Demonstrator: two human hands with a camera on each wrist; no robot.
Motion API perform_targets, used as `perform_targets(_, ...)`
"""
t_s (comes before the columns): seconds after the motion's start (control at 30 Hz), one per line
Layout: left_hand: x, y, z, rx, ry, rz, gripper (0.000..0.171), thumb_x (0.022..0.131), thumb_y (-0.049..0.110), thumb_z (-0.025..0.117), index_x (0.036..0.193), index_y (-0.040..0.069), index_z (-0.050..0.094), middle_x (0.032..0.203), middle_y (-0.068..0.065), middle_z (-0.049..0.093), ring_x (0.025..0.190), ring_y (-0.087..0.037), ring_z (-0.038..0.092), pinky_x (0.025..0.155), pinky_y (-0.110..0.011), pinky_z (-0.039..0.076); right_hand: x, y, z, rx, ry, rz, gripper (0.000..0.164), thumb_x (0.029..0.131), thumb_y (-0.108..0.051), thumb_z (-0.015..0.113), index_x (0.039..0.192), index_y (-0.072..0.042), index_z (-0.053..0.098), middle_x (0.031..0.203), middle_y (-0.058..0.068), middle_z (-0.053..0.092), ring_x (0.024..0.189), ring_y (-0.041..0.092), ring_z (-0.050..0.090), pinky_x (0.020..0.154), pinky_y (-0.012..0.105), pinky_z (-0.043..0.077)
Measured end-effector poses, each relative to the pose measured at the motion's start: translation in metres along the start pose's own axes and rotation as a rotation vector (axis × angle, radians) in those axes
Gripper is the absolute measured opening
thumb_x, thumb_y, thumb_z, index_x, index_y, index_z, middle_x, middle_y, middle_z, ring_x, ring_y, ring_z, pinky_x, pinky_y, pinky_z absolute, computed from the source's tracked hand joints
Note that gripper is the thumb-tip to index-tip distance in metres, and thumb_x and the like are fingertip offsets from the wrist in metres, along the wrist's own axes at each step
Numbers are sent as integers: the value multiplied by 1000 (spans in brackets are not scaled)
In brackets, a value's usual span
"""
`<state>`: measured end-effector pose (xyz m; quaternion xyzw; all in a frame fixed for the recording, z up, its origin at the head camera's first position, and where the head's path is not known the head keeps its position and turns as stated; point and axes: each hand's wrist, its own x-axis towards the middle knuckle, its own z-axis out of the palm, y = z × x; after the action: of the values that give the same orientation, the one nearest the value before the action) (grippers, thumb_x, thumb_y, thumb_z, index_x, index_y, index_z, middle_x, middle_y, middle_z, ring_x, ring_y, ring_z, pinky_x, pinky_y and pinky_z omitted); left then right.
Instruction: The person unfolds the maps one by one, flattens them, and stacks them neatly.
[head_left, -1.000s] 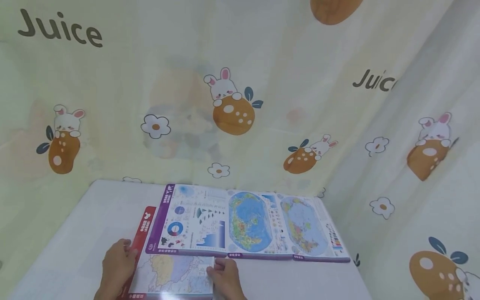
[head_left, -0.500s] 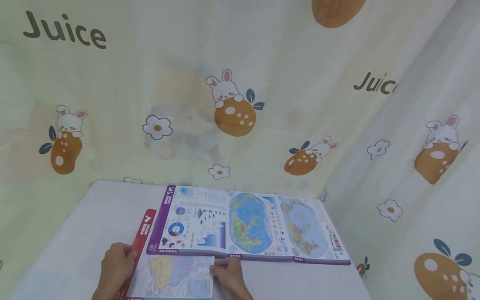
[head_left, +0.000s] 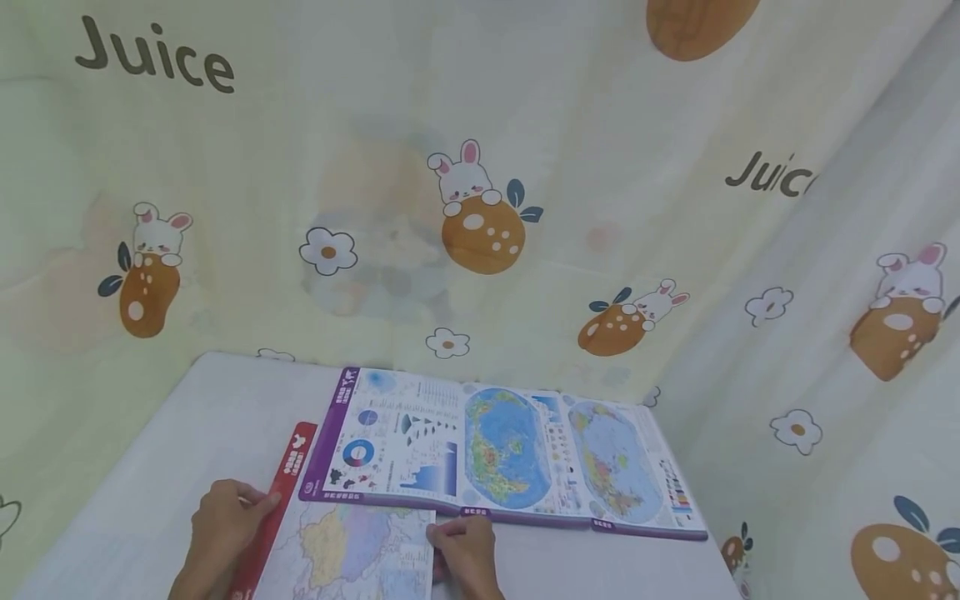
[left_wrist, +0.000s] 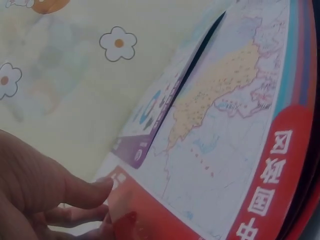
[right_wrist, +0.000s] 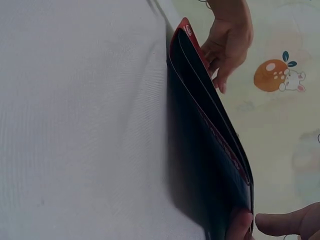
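A folded China map [head_left: 352, 546] with a red strip along its left side extends past the bottom of the head view. My left hand [head_left: 223, 523] pinches the red strip; in the left wrist view its thumb [left_wrist: 90, 192] lies on top and the fingers underneath. At the opposite edge my right hand [head_left: 467, 546] pinches the same map. The right wrist view catches the map edge-on, its dark panels [right_wrist: 205, 145] slightly parted and tilted off the tablecloth, with thumb and finger gripping the near end.
Just beyond lies a purple-edged world map [head_left: 513, 450], spread in three panels, its front edge right along the China map's far edge. A white cloth covers the table [head_left: 187, 425]. A rabbit-print curtain [head_left: 375, 167] hangs behind and to the right.
The China map has come slightly nearer to me, held in both hands, and its front edge has left the head view. The whole head view has shifted a little.
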<state>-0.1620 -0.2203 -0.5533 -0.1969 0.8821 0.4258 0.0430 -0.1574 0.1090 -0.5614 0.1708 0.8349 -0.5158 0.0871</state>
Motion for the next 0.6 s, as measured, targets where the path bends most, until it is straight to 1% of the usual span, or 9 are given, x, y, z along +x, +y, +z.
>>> perform_targets(0.07,-1,-1,-1,6,9,23,37,97,21,79,102,-14,68,88,-26,75,73,-26,69,61,-36,54,0,2,-2,-6,-8,-26,15,92,-13,83,92,2,81,89,9,76,83,19,70,83,40,60)
perform_targets(0.13,-2,-3,-2,16,13,40,34,95,21,80,96,-12,70,84,-23,74,71,-26,67,60,-35,51,-1,3,-4,-12,-10,-42,17,93,-15,84,92,2,81,88,9,77,83,18,70,82,39,60)
perform_targets(0.23,-1,-4,-3,11,-7,29,32,94,21,80,94,-9,71,83,-20,74,72,-25,66,60,-33,48,-3,0,-9,-31,-12,-53,18,94,-15,84,93,3,81,88,9,78,81,17,72,83,39,62)
perform_targets(0.27,-1,-5,-3,7,-21,23,31,94,21,79,95,-9,72,82,-19,74,72,-25,67,60,-34,49,-5,-2,-11,-35,-16,-43,19,94,-16,83,93,3,81,88,8,78,81,16,71,84,39,61)
perform_targets(0.37,1,-8,-5,-47,-82,-18,33,95,21,77,101,-11,70,83,-17,75,73,-23,69,62,-35,55,-9,-6,-17,-18,-48,-17,20,96,-15,82,95,5,80,85,8,77,74,15,73,77,36,63)
perform_targets(0.47,1,-12,-7,-141,-145,-51,39,95,19,76,110,-16,64,88,-18,75,74,-21,71,65,-38,63,-14,-8,-25,24,-96,-9,19,97,-13,80,96,6,80,80,7,78,65,13,73,68,32,64)
perform_targets(0.53,-1,-14,-8,-196,-176,-72,43,95,19,76,114,-18,62,90,-18,76,75,-20,72,68,-38,65,-16,-8,-31,63,-140,-10,18,97,-11,79,95,7,80,74,6,78,59,12,71,62,30,64)
perform_targets(0.6,-4,-15,-10,-238,-199,-82,44,95,18,77,114,-19,63,90,-16,77,74,-19,73,70,-38,66,-17,-7,-37,90,-181,-10,18,96,-10,78,92,7,81,69,4,76,54,9,68,58,27,62)
